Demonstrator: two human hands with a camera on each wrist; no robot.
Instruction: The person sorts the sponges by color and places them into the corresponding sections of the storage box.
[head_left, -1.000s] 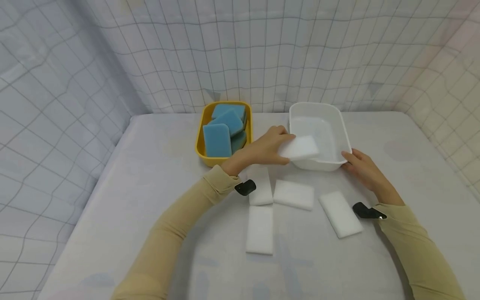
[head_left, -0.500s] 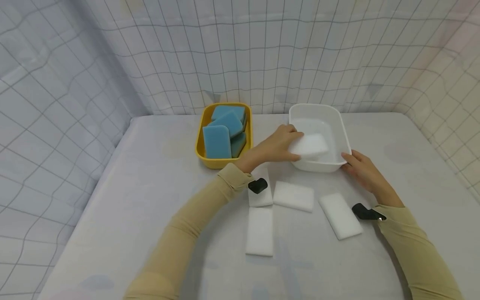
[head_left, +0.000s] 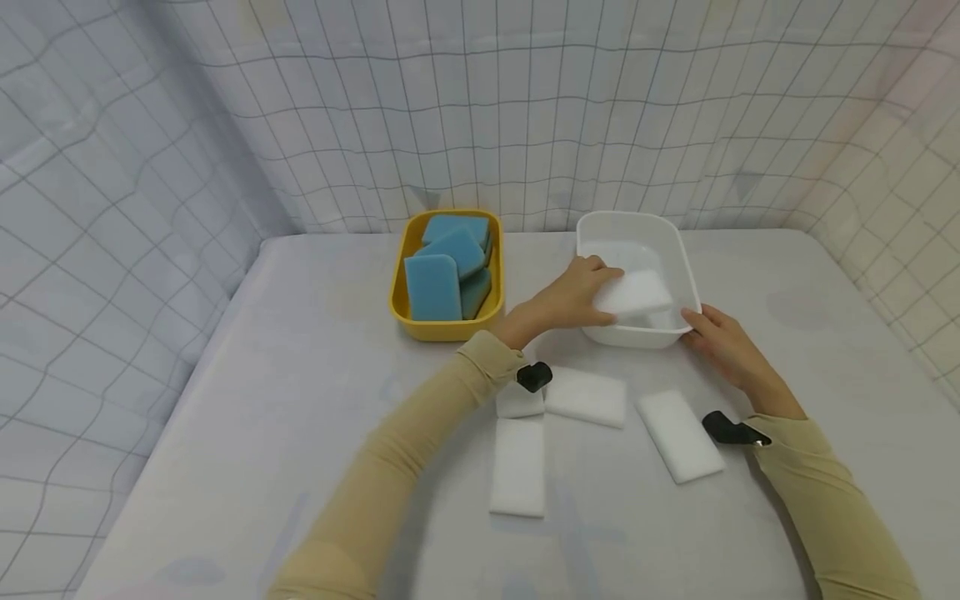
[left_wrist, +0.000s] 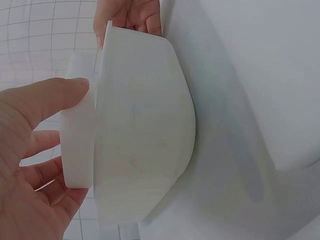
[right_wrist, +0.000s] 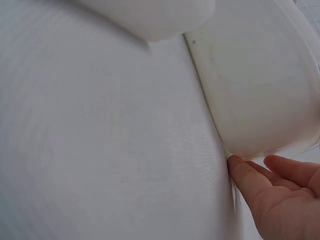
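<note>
My left hand (head_left: 576,295) grips a white sponge block (head_left: 636,293) between thumb and fingers, over the near part of a white plastic basin (head_left: 677,271). In the left wrist view the sponge (left_wrist: 78,150) stands at the level of the basin's rim, thumb on one side and fingers on the other. My right hand (head_left: 731,354) holds the near right corner of the basin, thumb on the rim and fingers beneath. The right wrist view shows its fingertips against the basin's outer wall (right_wrist: 255,95). Nearest my left wrist lies another white sponge (head_left: 519,402), partly hidden by the sleeve.
Several more white sponges lie on the table in front, among them an upright one (head_left: 518,467), a sideways one (head_left: 587,397) and a slanted one (head_left: 680,436). Left of the basin stands a yellow basin (head_left: 397,310) with several blue sponges (head_left: 433,287). A gridded cloth wall (head_left: 525,108) rises behind.
My left hand has moved to the right with the white sponge, from the basin's near left edge to over its inside. My right hand keeps its place on the corner.
</note>
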